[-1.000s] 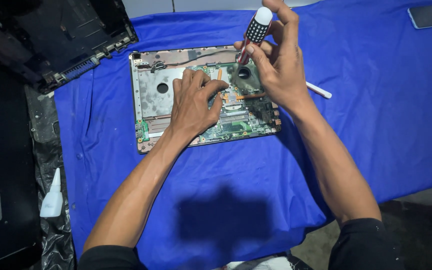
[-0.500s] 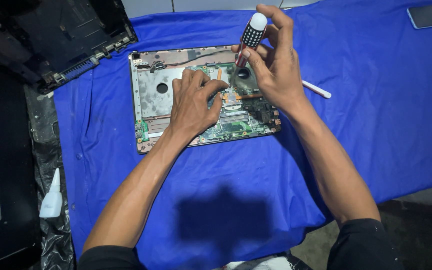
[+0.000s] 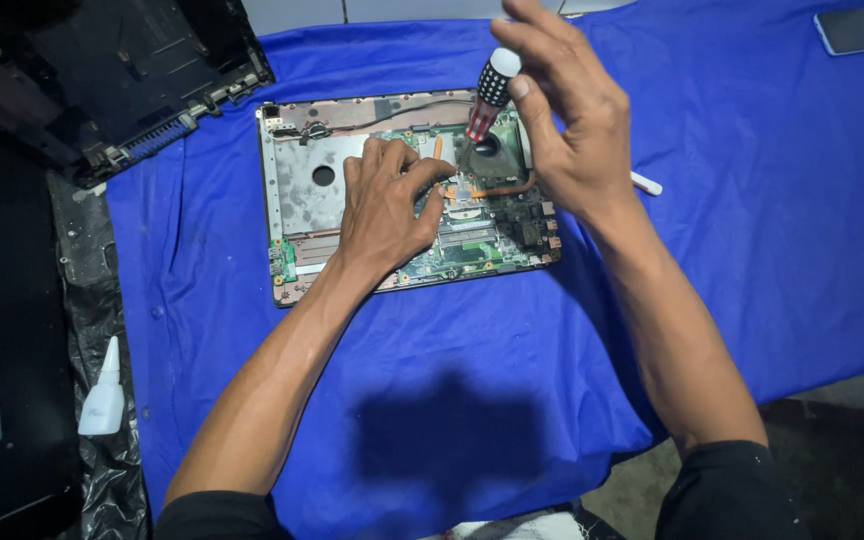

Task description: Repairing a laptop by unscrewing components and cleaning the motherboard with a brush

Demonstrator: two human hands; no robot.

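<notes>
at frame centre, the board (image 3: 482, 235) is pressed flat by the open left hand (image 3: 384, 205); the screwdriver (image 3: 485, 95), pinched by the right hand (image 3: 567, 120), is best kept upright.

The right hand (image 3: 567, 120) has tilted the screwdriver (image 3: 485, 95) slightly leftward over the board.

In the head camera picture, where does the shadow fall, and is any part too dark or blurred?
Head view: a dark shadow falls on the blue cloth between the forearms; the left edge, around the black laptop cover, is very dim; the right hand on the screwdriver looks slightly soft; the open laptop base is sharp and evenly lit.
</notes>
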